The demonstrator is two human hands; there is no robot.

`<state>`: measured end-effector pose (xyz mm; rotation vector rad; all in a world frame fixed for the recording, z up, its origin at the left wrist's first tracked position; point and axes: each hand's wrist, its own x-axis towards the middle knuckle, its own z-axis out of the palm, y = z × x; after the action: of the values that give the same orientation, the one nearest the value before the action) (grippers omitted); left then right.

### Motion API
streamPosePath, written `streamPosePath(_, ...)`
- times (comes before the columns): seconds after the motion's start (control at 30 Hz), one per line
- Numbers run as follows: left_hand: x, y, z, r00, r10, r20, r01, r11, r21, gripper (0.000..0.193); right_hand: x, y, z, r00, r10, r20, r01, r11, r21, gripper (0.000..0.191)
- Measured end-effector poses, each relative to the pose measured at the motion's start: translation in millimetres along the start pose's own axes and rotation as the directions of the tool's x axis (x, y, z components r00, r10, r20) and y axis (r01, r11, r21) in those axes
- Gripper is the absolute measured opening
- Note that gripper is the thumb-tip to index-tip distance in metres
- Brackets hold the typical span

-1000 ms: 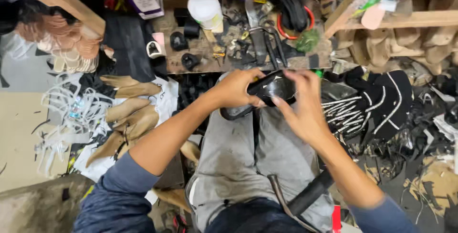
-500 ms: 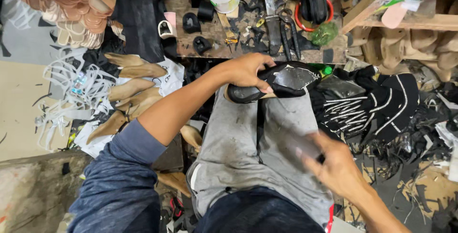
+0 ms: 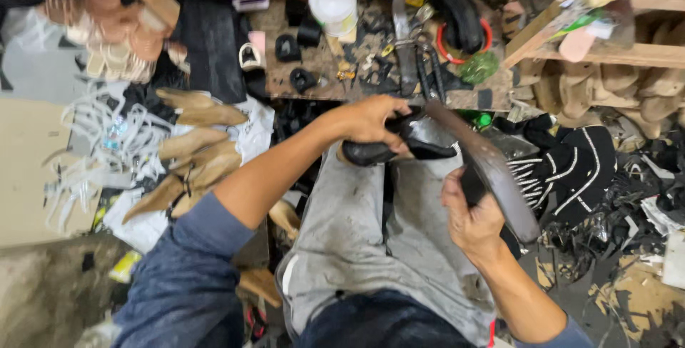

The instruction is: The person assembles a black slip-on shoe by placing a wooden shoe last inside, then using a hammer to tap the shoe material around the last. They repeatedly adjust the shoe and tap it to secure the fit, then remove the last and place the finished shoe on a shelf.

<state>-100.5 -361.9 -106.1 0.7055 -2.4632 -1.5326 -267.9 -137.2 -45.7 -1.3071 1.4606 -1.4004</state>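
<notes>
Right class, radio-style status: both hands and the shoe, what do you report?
Left hand clamped on black shoe, resting on grey lap cloth. Right hand gripping long flat dark tool, blade against shoe. Nothing between them.

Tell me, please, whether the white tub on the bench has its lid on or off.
On: the white tub stands upright with a flat white lid covering its top.
</notes>
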Motion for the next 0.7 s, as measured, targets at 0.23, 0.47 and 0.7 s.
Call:
streamPosePath(0.23, -41.3, 35.3, -3.9, 0.973, -0.046, -0.226, 0.095, 0.972, 0.214, 0.073, 18.1, -19.3, 9.8, 0.980, 0.192, 0.045, -0.144, 0.852, -0.504, 0.030)
streamPosePath(0.47, -84.2, 56.4, 28.3, 0.869, 0.000, -0.494, 0.159, 0.947, 0.280, 0.079, 13.6, -48.0, 1.0, 0.947, 0.319, 0.043, -0.213, 0.721, -0.660, 0.029)
streamPosePath(0.7, -82.2, 45.5, 23.1, 0.871, 0.001, -0.491, 0.141, 0.958, 0.251, 0.074, -14.5, -1.8, 17.5, 0.972, -0.235, 0.004, 0.235, 0.971, 0.040, 0.028)
